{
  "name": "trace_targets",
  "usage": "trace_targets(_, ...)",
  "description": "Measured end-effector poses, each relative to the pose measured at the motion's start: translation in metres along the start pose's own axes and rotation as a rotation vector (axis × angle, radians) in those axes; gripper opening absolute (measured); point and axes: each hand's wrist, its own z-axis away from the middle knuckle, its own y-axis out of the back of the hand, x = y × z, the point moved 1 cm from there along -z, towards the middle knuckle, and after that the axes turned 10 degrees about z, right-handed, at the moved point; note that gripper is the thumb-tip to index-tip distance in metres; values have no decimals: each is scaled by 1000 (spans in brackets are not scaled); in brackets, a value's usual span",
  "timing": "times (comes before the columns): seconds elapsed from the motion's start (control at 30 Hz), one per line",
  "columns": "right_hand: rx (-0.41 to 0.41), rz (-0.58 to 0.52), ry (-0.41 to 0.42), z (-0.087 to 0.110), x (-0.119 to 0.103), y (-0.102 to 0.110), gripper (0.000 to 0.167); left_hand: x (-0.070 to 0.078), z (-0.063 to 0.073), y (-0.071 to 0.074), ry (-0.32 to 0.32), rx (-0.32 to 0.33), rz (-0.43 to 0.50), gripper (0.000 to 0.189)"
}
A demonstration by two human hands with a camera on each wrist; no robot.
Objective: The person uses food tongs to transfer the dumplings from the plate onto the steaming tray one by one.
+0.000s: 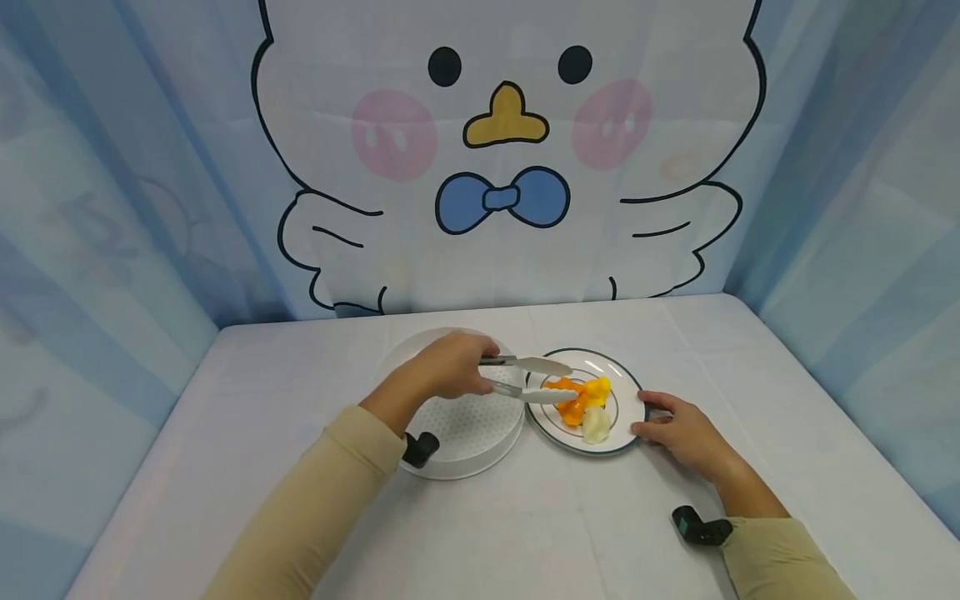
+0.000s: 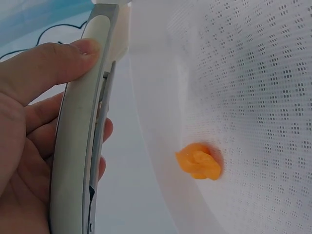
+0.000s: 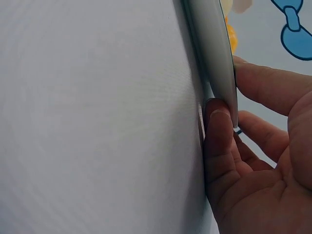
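Head view: our left hand (image 1: 456, 367) grips the tongs (image 1: 543, 396), our right hand (image 1: 684, 435) pinches the plate (image 1: 627, 413); squeezing too softly might let the orange piece (image 1: 573, 410) slip.

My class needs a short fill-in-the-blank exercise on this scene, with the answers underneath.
1. The left hand holds a pair of ____.
2. The right hand grips the edge of a ____.
3. In the left wrist view, the piece on the mesh is ____.
4. The bow tie is ____.

Missing words: tongs; plate; orange; blue.
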Motion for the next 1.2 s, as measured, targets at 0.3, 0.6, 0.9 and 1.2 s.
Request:
trace_targets(0.3,-6,0,-19,-1,0,-2,76,5,-6,0,44,-37,-12,49)
trace_targets(0.6,-1,16,-19,0,-1,0,76,4,-6,-1,33,-23,9,44)
trace_targets(0.9,2,22,-9,0,0,1,76,-4,-1,3,20,14,82,44)
trace_targets(1.2,-5,16,-11,0,0,1,77,-14,13,18,37,56,147,46)
